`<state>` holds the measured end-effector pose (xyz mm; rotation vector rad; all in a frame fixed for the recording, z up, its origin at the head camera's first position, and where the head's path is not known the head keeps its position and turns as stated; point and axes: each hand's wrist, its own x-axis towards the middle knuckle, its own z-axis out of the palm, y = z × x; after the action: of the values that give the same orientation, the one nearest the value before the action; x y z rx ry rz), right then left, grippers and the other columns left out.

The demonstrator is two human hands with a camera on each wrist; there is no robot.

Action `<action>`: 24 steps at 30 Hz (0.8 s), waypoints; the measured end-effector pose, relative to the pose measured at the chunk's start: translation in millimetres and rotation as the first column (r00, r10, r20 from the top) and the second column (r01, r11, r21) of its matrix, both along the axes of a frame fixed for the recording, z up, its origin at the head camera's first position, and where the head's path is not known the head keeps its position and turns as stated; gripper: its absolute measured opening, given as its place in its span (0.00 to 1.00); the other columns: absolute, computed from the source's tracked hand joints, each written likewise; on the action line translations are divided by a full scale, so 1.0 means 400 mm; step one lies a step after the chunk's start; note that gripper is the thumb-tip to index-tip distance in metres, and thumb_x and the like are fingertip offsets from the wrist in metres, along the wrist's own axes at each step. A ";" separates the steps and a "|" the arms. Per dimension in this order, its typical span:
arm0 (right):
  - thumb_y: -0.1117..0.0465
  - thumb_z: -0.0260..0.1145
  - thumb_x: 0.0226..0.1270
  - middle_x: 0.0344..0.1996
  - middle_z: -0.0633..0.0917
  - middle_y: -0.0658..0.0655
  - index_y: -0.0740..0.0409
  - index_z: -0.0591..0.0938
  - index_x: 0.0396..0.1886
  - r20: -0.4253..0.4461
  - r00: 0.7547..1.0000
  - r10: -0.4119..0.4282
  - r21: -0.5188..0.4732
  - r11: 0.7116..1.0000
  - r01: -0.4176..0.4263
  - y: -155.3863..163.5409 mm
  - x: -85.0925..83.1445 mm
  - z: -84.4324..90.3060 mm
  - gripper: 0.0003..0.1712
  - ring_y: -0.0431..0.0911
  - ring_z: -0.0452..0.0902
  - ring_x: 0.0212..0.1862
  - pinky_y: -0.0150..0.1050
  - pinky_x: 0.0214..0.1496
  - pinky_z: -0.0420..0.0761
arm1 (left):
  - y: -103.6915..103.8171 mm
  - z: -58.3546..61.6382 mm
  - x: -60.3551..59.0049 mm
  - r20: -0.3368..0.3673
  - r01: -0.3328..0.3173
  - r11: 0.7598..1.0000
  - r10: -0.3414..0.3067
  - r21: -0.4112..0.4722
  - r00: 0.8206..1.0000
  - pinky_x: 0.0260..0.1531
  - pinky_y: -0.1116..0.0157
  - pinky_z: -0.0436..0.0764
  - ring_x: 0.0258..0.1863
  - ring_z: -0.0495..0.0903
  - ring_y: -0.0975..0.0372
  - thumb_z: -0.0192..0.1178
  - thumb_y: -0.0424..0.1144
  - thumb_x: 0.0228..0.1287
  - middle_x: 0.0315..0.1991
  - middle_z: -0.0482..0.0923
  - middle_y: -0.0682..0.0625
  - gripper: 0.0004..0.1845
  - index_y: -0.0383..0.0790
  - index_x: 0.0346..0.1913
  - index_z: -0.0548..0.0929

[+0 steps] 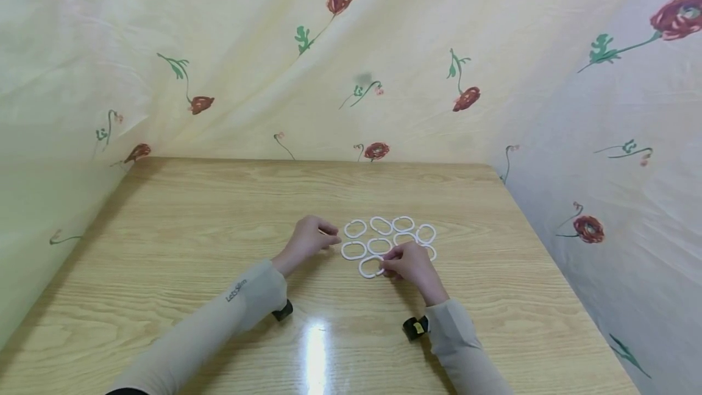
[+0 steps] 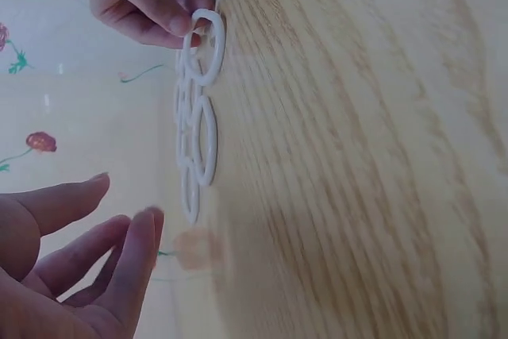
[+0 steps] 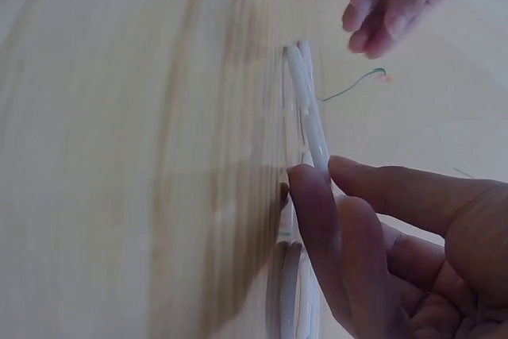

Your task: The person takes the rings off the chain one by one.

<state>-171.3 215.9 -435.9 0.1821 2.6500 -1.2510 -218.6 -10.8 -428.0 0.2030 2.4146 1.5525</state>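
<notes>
Between thumb and fingers my right hand [image 1: 408,263] pinches the right end of a white oval ring [image 1: 368,267], the nearest of a cluster. In the right wrist view that ring [image 3: 308,101] appears edge-on and tilted, one end at the fingertips. Several similar rings lie flat in rows behind it, among them one at the left [image 1: 353,250] and one at the back [image 1: 355,228]; my right hand partly covers others. Just left of the cluster hovers my left hand [image 1: 315,236], holding nothing, with its thumb and fingers apart in the left wrist view.
The rings lie on a wood-grain table [image 1: 219,212]. A flower-patterned cloth [image 1: 247,78] hangs behind the table and along both sides. A bright reflection shows on the tabletop between the forearms. Dark wrist cameras sit below both cuffs.
</notes>
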 end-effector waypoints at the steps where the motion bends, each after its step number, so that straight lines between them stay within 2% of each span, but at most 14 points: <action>1: 0.69 0.69 0.59 0.24 0.88 0.59 0.68 0.86 0.31 0.003 1.000 0.001 0.001 1.000 -0.001 0.001 0.000 0.000 0.04 0.40 0.82 0.24 0.33 0.26 0.85 | -0.004 0.000 0.000 -0.026 0.001 1.000 -0.001 0.000 1.000 0.34 0.64 0.88 0.37 0.86 0.53 0.67 0.30 0.58 0.43 0.85 0.38 0.13 0.27 0.46 0.84; 4: 0.69 0.69 0.59 0.25 0.88 0.60 0.67 0.86 0.31 0.009 1.000 -0.003 0.006 1.000 0.003 0.003 -0.001 0.002 0.03 0.40 0.83 0.24 0.34 0.26 0.85 | -0.016 0.003 0.004 -0.090 0.003 1.000 -0.003 0.002 0.996 0.35 0.64 0.87 0.39 0.86 0.53 0.68 0.31 0.58 0.43 0.85 0.38 0.14 0.28 0.46 0.84; 7: 0.69 0.69 0.59 0.25 0.88 0.59 0.67 0.87 0.30 0.008 1.000 0.006 0.017 1.000 -0.006 0.005 -0.002 0.004 0.03 0.40 0.83 0.25 0.33 0.27 0.85 | -0.032 0.008 0.007 -0.113 -0.007 1.000 0.007 0.000 0.994 0.37 0.65 0.87 0.41 0.86 0.53 0.68 0.32 0.58 0.44 0.86 0.39 0.14 0.29 0.47 0.84; 15: 0.69 0.68 0.58 0.23 0.87 0.55 0.65 0.87 0.29 -0.007 1.000 0.010 0.026 1.000 -0.010 0.011 -0.003 0.012 0.03 0.40 0.80 0.26 0.32 0.28 0.85 | -0.095 0.036 0.011 -0.104 -0.058 0.998 0.055 -0.029 0.993 0.44 0.63 0.86 0.44 0.85 0.54 0.68 0.35 0.59 0.48 0.85 0.42 0.16 0.33 0.50 0.84; 24: 0.66 0.68 0.61 0.26 0.88 0.57 0.65 0.87 0.33 -0.037 0.997 0.068 0.100 0.993 -0.063 0.051 -0.021 0.033 0.05 0.40 0.82 0.27 0.34 0.31 0.86 | -0.160 0.036 0.005 -0.094 -0.065 0.994 0.057 -0.082 0.994 0.47 0.59 0.85 0.49 0.83 0.52 0.66 0.38 0.61 0.53 0.83 0.42 0.19 0.35 0.54 0.82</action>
<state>-179.6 236.4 -422.8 0.0846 2.7310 -1.1162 -216.5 -74.9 -413.6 0.1893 2.5750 1.4927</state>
